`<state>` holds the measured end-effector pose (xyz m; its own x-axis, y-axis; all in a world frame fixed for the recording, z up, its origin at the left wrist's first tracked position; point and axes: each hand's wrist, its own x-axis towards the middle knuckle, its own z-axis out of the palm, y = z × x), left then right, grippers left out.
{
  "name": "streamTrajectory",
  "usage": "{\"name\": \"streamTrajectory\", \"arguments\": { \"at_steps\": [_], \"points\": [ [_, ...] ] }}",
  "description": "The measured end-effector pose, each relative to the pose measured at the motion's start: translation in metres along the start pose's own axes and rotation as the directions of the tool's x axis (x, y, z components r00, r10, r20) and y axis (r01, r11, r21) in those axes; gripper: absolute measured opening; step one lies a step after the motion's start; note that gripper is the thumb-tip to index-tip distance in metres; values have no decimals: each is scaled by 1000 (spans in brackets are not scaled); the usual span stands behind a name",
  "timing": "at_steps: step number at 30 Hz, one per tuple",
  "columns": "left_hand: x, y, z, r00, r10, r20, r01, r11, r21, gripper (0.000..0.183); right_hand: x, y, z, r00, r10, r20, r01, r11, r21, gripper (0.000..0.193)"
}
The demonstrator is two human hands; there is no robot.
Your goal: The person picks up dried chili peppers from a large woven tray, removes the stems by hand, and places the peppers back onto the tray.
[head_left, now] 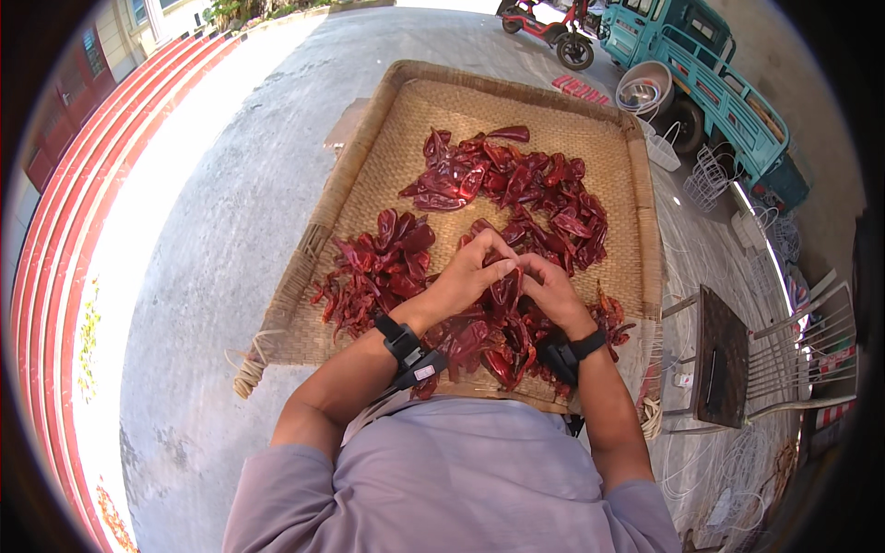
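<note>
My left hand (472, 275) and my right hand (556, 293) meet over the near half of a woven tray (383, 147). Thumbs and fingertips of both are pinched together on one dark red dried chili pepper (503, 293), which hangs below them. Around my wrists lie more dried chilies: a heap of chilies (378, 263) left of my left hand, and a broad curved band of chilies (553, 189) beyond my hands. Further pods (470, 346) are spread between my forearms, close to my body. The fingertips partly cover the held pepper.
Right of the tray stand a dark-seated metal chair (722, 355) and wire baskets (708, 180). Farther back are a teal three-wheeled truck (710, 74), a large tub (643, 88) and a red scooter (553, 32). Red-edged steps (69, 221) run along the left across concrete.
</note>
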<state>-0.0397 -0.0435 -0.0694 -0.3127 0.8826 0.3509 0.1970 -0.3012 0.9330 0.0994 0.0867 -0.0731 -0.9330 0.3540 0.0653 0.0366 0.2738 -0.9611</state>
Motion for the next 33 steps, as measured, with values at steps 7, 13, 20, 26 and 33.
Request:
{"name": "streamTrajectory", "arguments": {
  "at_steps": [7,13,20,26,33],
  "points": [
    [-1,-9,-1,996,-82,-36,80,996,-43,10,-2,-1,0,999,32,36,-33,999,5,33],
    [-3,-16,-2,989,-128,-73,122,989,-84,10,-4,-6,3,996,69,63,-72,996,46,35],
    [-5,-20,-1,992,-37,-117,43,998,54,10,-2,-2,3,995,85,60,-87,996,37,32],
    [-7,-25,0,994,-23,-106,30,997,70,12,-2,-1,3,997,37,64,-41,997,61,27],
    [-7,-23,0,986,-122,-109,124,992,9,13,-1,0,3,998,40,38,-45,990,132,24]
  ]
}}
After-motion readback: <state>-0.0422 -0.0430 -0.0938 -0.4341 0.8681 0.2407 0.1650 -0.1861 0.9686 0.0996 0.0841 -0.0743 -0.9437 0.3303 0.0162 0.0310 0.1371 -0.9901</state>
